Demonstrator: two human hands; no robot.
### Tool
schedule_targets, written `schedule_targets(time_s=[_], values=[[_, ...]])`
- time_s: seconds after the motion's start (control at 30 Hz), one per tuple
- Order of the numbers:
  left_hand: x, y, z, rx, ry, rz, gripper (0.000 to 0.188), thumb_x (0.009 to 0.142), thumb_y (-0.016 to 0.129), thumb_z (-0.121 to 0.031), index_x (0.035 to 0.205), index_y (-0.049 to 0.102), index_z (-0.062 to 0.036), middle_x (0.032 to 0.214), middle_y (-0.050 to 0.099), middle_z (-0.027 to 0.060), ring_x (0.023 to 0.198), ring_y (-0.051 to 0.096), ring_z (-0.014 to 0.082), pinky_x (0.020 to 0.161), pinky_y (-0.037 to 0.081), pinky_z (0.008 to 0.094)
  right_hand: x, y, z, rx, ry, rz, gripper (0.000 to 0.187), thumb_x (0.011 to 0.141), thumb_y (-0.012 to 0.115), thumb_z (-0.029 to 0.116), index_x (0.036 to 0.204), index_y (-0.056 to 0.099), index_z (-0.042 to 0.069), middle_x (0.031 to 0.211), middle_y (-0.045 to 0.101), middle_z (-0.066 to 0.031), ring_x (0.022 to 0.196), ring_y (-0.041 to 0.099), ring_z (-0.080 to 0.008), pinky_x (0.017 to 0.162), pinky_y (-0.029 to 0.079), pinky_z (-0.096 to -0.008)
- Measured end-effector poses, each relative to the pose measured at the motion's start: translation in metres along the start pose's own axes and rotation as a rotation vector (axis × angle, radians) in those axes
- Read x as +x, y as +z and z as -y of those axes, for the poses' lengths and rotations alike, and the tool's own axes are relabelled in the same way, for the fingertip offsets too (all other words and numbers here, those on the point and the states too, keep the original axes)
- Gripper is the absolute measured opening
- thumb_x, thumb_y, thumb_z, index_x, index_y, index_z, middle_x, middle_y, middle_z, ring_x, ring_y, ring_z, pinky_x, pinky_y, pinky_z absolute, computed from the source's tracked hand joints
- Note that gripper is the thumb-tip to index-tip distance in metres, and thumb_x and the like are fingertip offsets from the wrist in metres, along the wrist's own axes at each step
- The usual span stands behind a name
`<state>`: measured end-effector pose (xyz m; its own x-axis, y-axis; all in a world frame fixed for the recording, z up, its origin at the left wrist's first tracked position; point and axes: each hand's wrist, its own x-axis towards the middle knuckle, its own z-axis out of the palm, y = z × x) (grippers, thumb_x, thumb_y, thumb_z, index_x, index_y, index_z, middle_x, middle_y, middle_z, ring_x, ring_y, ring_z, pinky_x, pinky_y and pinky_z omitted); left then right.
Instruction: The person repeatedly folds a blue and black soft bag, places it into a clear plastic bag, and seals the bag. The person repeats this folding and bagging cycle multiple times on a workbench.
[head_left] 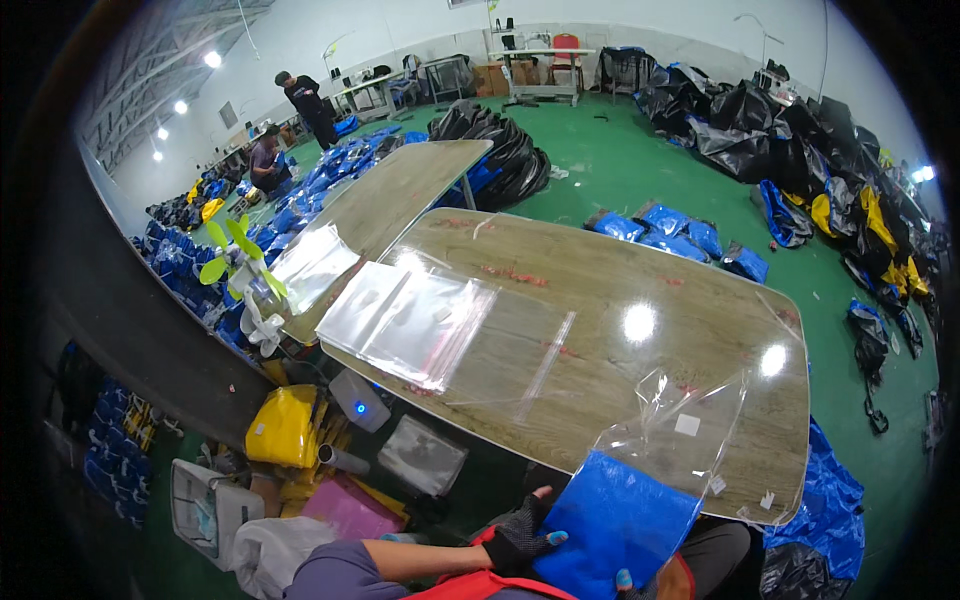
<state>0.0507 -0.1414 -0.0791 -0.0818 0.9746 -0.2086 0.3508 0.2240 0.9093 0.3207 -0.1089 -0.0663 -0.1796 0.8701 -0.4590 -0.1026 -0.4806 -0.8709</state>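
Observation:
A folded blue sheet or fabric pack [625, 515] lies over my lap at the table's near edge. A clear plastic bag [655, 425] is around or over it and reaches onto the tabletop; how far the pack sits inside, I cannot tell. My left hand [522, 532], in a black fingerless glove with blue-wrapped fingertips, grips the pack's left edge. Low in the picture, my right hand [640, 583] holds the pack's lower right part, its thumb on the blue surface and its other fingers hidden.
On the wood-patterned table [600, 290] lie stacked clear bags [405, 315]. A green fan [240, 258] stands left, near a yellow pack [283, 427] and a white bin [207, 510]. Blue packs [660, 230] and black bundles [735, 130] cover parts of the floor. Two people are far left.

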Motion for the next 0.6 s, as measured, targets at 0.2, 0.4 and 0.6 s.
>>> schedule_targets(time_s=[0.2, 0.4, 0.6], values=[[0.031, -0.008, -0.018, -0.568, -0.22, 0.47, 0.091, 0.077, 0.075, -0.047, 0.145, 0.03, -0.0055, 0.138, 0.046, 0.0169, 0.125, 0.046, 0.0261, 0.104, 0.039, 0.038, -0.008, -0.006, 0.008, -0.052, 0.01, 0.018, 0.065, 0.088, 0.062, 0.04, 0.136, 0.042, 0.001, 0.13, 0.052, -0.016, 0.112, 0.054, -0.0276, 0.095, 0.045, -0.0407], [0.013, -0.033, -0.02, -0.358, -0.015, 0.7, 0.093, 0.076, 0.077, -0.044, 0.145, 0.029, -0.0048, 0.14, 0.044, 0.0165, 0.125, 0.046, 0.0254, 0.106, 0.037, 0.0375, 0.0, 0.009, 0.007, 0.027, 0.001, 0.07, 0.067, 0.086, 0.064, 0.04, 0.136, 0.042, 0.0, 0.13, 0.052, -0.0167, 0.112, 0.053, -0.0281, 0.095, 0.045, -0.0408], [0.039, -0.039, -0.038, -0.917, -0.017, 0.402, 0.083, 0.082, 0.072, -0.04, 0.144, 0.03, -0.004, 0.139, 0.044, 0.016, 0.126, 0.044, 0.0239, 0.106, 0.036, 0.0374, -0.02, 0.021, -0.012, -0.146, -0.085, 0.048, 0.069, 0.085, 0.066, 0.039, 0.135, 0.042, -0.001, 0.131, 0.051, -0.0173, 0.113, 0.053, -0.0286, 0.096, 0.044, -0.0408]])
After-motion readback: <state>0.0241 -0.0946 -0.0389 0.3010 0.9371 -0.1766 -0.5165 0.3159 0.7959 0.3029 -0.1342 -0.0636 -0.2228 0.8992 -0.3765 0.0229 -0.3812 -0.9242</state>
